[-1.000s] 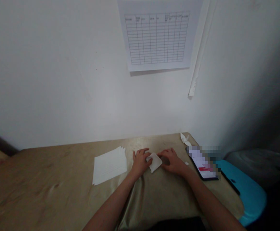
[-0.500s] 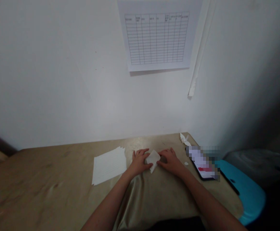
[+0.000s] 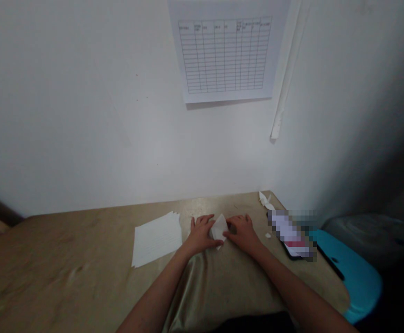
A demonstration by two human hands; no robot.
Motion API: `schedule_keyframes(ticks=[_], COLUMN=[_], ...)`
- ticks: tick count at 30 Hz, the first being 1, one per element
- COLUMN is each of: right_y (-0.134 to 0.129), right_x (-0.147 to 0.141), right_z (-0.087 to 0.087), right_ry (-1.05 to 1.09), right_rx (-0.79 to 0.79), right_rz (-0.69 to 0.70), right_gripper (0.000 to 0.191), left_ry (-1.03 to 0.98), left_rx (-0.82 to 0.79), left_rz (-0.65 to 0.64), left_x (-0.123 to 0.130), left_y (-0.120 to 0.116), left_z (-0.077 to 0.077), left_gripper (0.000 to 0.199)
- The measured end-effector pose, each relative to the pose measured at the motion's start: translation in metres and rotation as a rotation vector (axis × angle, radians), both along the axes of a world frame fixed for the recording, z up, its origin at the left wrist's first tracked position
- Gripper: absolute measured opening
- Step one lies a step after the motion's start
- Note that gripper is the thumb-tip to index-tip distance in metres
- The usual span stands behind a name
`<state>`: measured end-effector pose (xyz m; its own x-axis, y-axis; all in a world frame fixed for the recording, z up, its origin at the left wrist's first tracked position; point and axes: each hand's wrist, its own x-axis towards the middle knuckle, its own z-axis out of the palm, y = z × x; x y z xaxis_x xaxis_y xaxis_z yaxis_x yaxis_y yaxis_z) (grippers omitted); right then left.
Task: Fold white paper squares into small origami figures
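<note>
A small folded piece of white paper, roughly diamond-shaped, lies on the brown-covered table between my two hands. My left hand has its thumb on the paper's lower part and its index finger at the left edge; the other fingers spread on the table. On the other side, my right hand grips the right edge with thumb and index finger, its remaining fingers curled. A stack of white paper sheets lies to the left of my left hand.
A phone, partly pixelated, lies at the table's right side. Behind it is a folded white paper piece, and a small white scrap sits nearby. A turquoise stool stands beyond the right edge. A printed chart hangs on the wall.
My right thumb and fingers have moved slightly left over the paper, and its right side is now narrower. My left thumb has shifted a little right and down.
</note>
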<state>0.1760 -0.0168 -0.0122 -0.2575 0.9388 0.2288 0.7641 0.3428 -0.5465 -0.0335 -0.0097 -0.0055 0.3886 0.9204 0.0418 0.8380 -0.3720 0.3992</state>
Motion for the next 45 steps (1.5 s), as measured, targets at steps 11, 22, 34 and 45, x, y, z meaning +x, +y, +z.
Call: schedule_keyframes(ticks=[11, 22, 34, 45], right_y=[-0.001, 0.004, 0.008, 0.003], right_x=[-0.003, 0.003, 0.01, 0.006], right_z=[0.003, -0.004, -0.004, -0.001], right_ry=[0.011, 0.008, -0.025, -0.034], right_rx=[0.006, 0.009, 0.011, 0.005], right_rz=[-0.057, -0.024, -0.01, 0.144], right_gripper=[0.025, 0.019, 0.012, 0.011], left_ry=[0.016, 0.026, -0.065, -0.472], left_rx=[-0.014, 0.024, 0.082, 0.197], left_rz=[-0.024, 0.008, 0.04, 0.075], left_x=[-0.002, 0.002, 0.007, 0.013], left_y=[0.002, -0.003, -0.007, 0.001], left_z=[0.0, -0.002, 0.0, 0.003], left_gripper=[0.09, 0.092, 0.041, 0.017])
